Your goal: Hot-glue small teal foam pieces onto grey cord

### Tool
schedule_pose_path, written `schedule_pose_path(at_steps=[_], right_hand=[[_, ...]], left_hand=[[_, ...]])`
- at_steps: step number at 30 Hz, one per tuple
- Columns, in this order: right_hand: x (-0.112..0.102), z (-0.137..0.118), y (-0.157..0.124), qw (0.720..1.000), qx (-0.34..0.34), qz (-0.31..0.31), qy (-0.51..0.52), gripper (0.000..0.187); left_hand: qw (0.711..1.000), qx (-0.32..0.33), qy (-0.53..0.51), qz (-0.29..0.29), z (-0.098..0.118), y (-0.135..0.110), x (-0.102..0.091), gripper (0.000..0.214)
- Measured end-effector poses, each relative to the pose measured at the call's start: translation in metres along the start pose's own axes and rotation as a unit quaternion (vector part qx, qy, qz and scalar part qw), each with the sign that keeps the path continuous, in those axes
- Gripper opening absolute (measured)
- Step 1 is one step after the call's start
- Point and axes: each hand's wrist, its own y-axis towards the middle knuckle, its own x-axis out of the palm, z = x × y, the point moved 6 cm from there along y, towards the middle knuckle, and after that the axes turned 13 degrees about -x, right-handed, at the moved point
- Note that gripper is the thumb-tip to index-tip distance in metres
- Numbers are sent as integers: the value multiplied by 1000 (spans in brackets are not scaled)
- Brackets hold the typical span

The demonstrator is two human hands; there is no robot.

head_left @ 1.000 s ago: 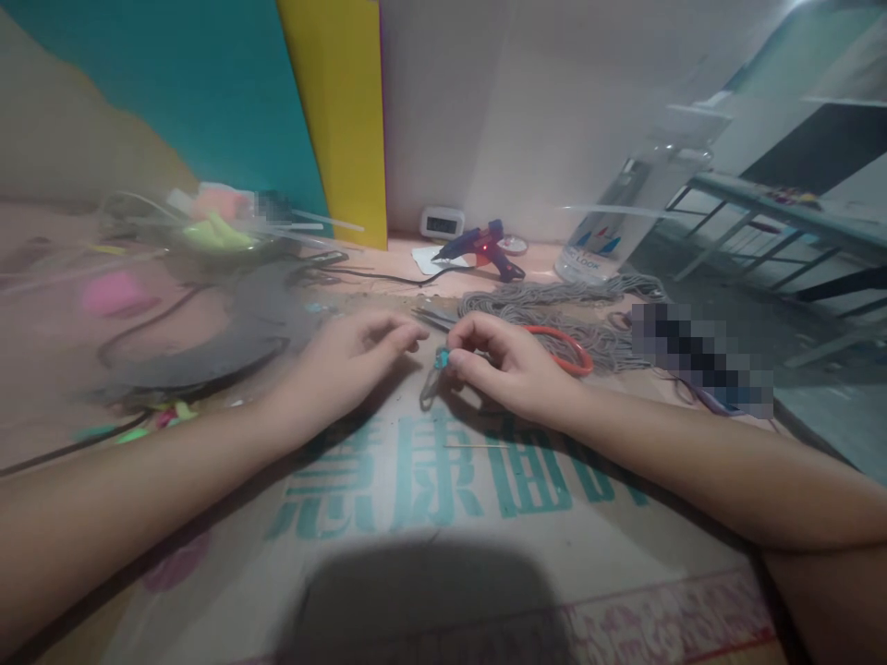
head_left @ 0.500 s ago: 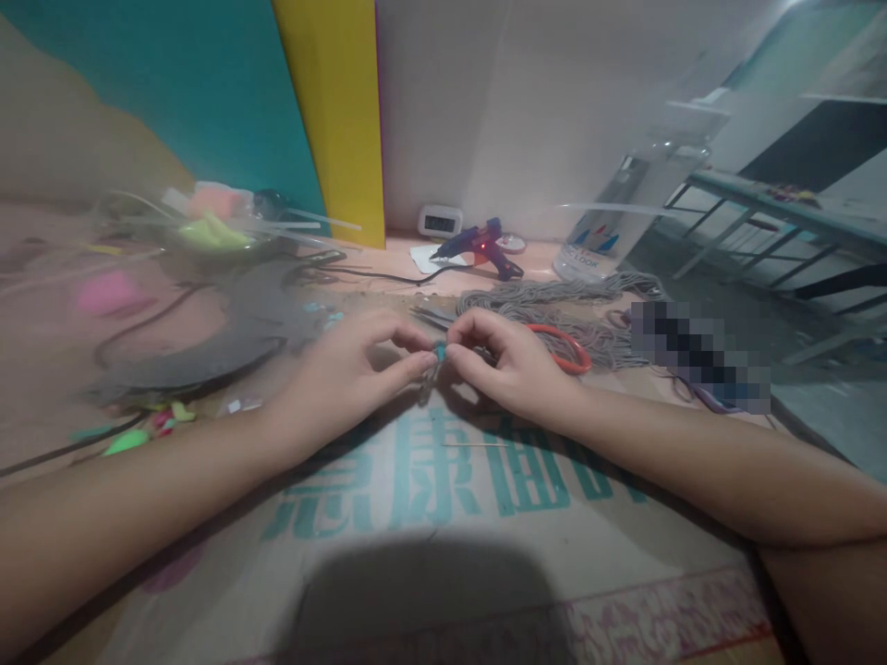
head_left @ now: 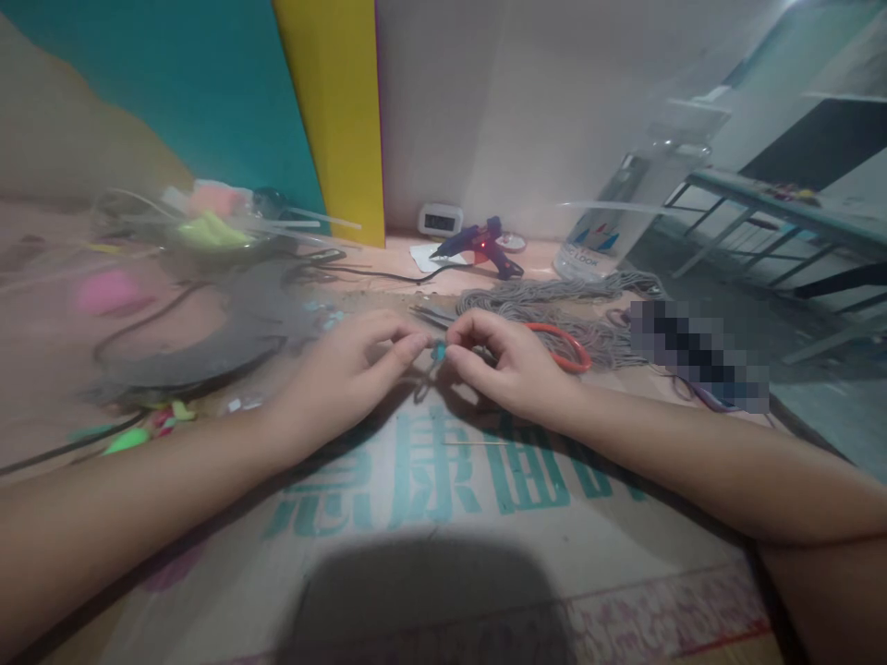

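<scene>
Here, the right hand (head_left: 511, 368) pinches the teal piece (head_left: 439, 352), loop (head_left: 419, 392) trailing near-left beside the left hand (head_left: 350, 369), whose fingers' hold is unclear.

At the frame's centre, a workpiece (head_left: 439, 352) sits between the left grip (head_left: 357, 369) and the right grip (head_left: 503, 365). Scissors (head_left: 554, 331) lie partly behind the right grip, overlapping a cord bundle (head_left: 540, 297). Further back, upper centre, a glue gun (head_left: 477, 242) rests right of a clock (head_left: 441, 221) and left of a bottle (head_left: 613, 212). Below centre, a stick (head_left: 475, 443) lies on cardboard (head_left: 596, 550). Boards (head_left: 208, 88) stand upper left.
</scene>
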Motion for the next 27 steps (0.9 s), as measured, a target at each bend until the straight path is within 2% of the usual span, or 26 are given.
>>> schedule_pose_path(at_steps=[3, 7, 13, 17, 21, 24, 27], right_hand=[[-1, 1, 0, 1000, 6, 5, 10, 6], [-1, 0, 0, 999, 10, 12, 28, 6], [0, 7, -2, 995, 39, 36, 84, 8], [-5, 14, -2, 979, 71, 97, 162, 9], [-13, 16, 0, 964, 63, 174, 190, 10], [-13, 15, 1, 964, 62, 175, 190, 10], [-9, 15, 1, 966, 71, 152, 197, 11]], left_hand=[[998, -46, -40, 9, -8, 2, -1, 24], [990, -80, -102, 63, -21, 6, -5, 19], [981, -120, -114, 98, -30, 12, -14, 27], [974, -158, -133, 94, -34, 13, -15, 36], [967, -189, -145, 86, -38, 15, -13, 33], [972, -181, -123, 80, -37, 16, -13, 22], [972, -180, -132, 71, -38, 16, -12, 22]])
